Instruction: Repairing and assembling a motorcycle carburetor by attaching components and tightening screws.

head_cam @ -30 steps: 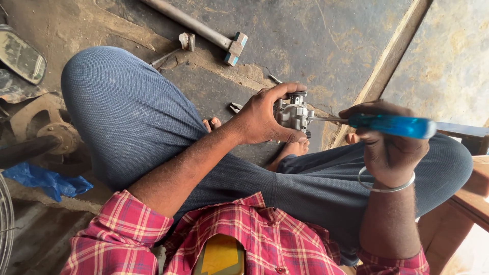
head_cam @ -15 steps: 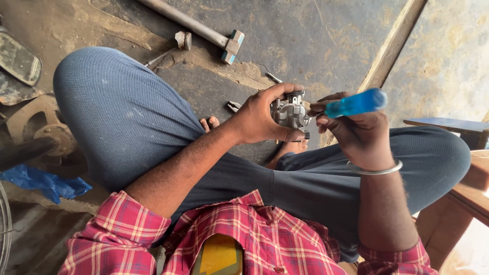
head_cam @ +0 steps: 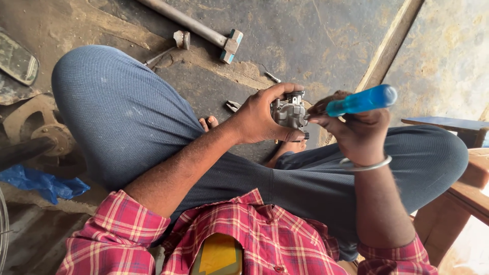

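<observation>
Seated cross-legged on a stained concrete floor (head_cam: 305, 30), knees spread wide in blue-grey trousers. Left hand (head_cam: 262, 117) wrapped tight round a small grey metal carburettor-like part (head_cam: 290, 112), thumb arched over its top, fingers curled beneath; held in the air above the crossed ankles, just right of centre. Right hand (head_cam: 356, 132) closed round a screwdriver with a blue handle (head_cam: 362, 100), handle slanting up toward 2 o'clock, tip pressed against the part's right side; steel bangle (head_cam: 364, 165) at the wrist. Both hands touching the part, no gap between them.

At 12 o'clock of the hands, open floor, then a long-handled hammer (head_cam: 230, 45) lying flat, with a smaller bolt-like piece (head_cam: 181, 38) just beside it at 10 o'clock. Small loose metal bits (head_cam: 233, 106) on the floor near the left wrist. At 1 o'clock a raised edge strip (head_cam: 387, 51) running diagonally, bounding the floor. Blue bench corner (head_cam: 448, 125) at 3 o'clock, near the right knee. Rusty wheel hub (head_cam: 48, 137) and blue plastic scrap (head_cam: 43, 183) far off at 9 o'clock
</observation>
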